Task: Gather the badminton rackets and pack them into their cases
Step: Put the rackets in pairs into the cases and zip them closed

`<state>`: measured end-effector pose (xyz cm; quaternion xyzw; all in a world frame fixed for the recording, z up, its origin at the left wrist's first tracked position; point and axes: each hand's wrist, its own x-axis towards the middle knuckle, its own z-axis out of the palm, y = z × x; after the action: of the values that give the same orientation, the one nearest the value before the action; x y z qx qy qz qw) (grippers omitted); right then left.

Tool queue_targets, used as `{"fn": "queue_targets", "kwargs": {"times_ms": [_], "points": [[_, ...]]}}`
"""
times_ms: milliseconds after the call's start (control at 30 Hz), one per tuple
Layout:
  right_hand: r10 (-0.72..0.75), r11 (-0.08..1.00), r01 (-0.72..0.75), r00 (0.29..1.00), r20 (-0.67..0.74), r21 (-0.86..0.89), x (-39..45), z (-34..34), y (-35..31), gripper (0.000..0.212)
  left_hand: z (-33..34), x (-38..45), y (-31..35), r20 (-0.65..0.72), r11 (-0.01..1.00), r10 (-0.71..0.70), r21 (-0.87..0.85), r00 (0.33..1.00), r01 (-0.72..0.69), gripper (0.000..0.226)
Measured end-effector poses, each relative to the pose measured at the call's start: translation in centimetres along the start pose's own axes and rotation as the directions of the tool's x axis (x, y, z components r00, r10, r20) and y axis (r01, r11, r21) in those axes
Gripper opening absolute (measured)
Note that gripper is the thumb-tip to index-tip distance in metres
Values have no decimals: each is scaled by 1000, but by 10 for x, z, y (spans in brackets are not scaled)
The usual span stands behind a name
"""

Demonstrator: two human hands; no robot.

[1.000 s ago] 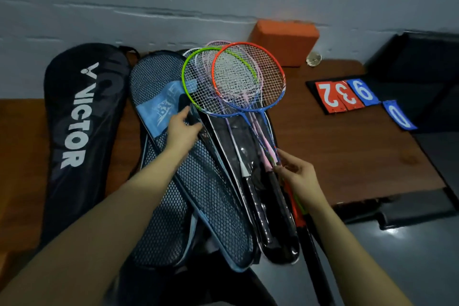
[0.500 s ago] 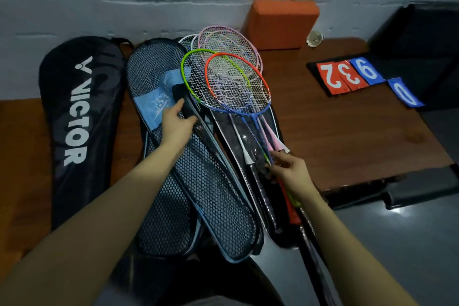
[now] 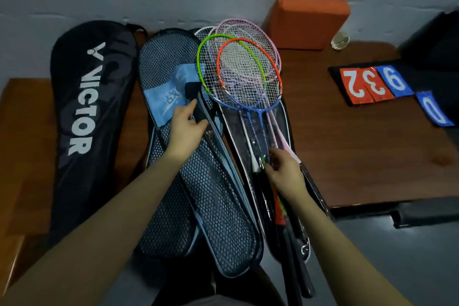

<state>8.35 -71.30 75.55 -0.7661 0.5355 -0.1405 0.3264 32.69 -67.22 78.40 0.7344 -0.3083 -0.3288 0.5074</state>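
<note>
- The left hand rests on the mesh case, with its fingers curled over the case's open edge beside a pale blue label panel.
- The right hand pinches the thin shafts of the rackets where they bunch together just above the grips.
- The racket heads fan out and overlap: a green rim, an orange rim and a pink rim show, with a white one mostly hidden behind them.
- The rackets lie on top of a clear-fronted black case, which sits just to the right of the mesh case; their dark grips hang past the desk's near edge.
- A black case printed VICTOR lies flat at the left, beside the mesh case.
- An orange block stands against the wall behind the racket heads.
- Red and blue number cards lie on the desk at the right, well apart from the rackets.
</note>
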Motion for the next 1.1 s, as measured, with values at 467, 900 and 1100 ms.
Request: {"fn": "queue_targets", "kwargs": {"times_ms": [467, 900, 1100], "points": [[-161, 977, 130, 968, -191, -167, 48, 24, -13, 20, 3, -5, 6, -29, 996, -91, -28, 995, 90, 61], [-35, 979, 72, 981, -188, 189, 38, 2, -22, 36, 2, -1, 14, -38, 990, -86, -112, 996, 81, 58], [-52, 985, 89, 969, -242, 145, 19, -31, -6, 34, 15, 17, 30, -121, 982, -66, -182, 990, 43, 57]]}}
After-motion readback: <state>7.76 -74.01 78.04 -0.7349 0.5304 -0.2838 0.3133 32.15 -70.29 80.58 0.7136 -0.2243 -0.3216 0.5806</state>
